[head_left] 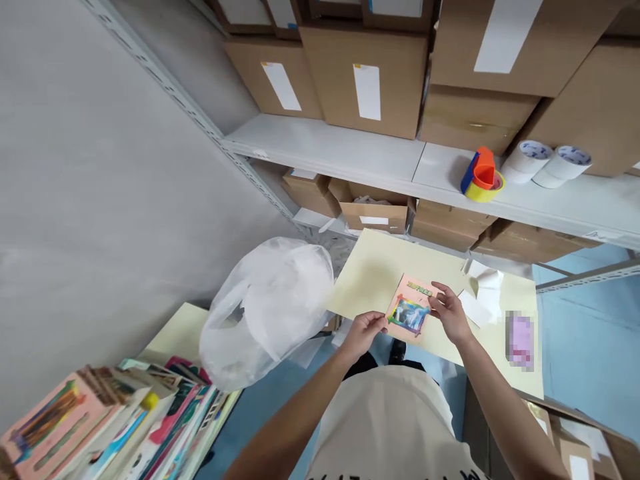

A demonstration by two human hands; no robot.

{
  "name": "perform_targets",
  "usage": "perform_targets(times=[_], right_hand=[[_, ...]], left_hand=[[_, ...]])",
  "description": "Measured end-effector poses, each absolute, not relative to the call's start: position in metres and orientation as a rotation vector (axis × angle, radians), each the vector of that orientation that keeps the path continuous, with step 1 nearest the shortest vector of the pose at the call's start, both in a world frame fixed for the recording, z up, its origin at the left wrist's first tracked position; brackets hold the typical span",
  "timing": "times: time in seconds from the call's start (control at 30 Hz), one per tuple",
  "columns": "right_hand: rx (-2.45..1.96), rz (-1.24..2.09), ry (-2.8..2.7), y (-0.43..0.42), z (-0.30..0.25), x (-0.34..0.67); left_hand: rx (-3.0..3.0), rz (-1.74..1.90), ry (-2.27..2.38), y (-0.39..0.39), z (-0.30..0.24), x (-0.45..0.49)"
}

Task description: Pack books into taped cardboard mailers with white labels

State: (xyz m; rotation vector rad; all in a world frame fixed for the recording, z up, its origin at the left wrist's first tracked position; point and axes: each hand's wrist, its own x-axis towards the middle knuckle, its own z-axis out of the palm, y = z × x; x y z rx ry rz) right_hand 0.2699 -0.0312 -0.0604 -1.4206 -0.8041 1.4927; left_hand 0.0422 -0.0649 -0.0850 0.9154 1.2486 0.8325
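A thin pink book [411,308] with a colourful framed picture on its cover is held tilted over the pale yellow tabletop [373,267]. My left hand [364,333] pinches its lower left edge between thumb and fingers. At the right edge of the cover, my right hand [449,313] grips it with bent fingers, the index finger lying a little apart. White paper slips [483,300] lie on the tabletop just right of my right hand. Farther right lies a pixelated pinkish-purple item [521,341] whose kind I cannot make out.
A translucent white plastic bag [270,307] bulges left of the table. Rows of books [150,420] stand at the lower left. Ahead, a grey shelf [340,147] carries cardboard boxes [370,87], a tape dispenser [483,177] and white tape rolls [530,160]. An open carton [575,433] sits lower right.
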Motion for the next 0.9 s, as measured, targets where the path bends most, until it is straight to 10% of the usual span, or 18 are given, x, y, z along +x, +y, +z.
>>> perform_targets(times=[0.9], right_hand=[[-1.4, 1.363, -1.022, 0.012, -0.051, 0.241]], left_hand=[[0.897, 0.826, 1.063, -0.011, -0.088, -0.005]])
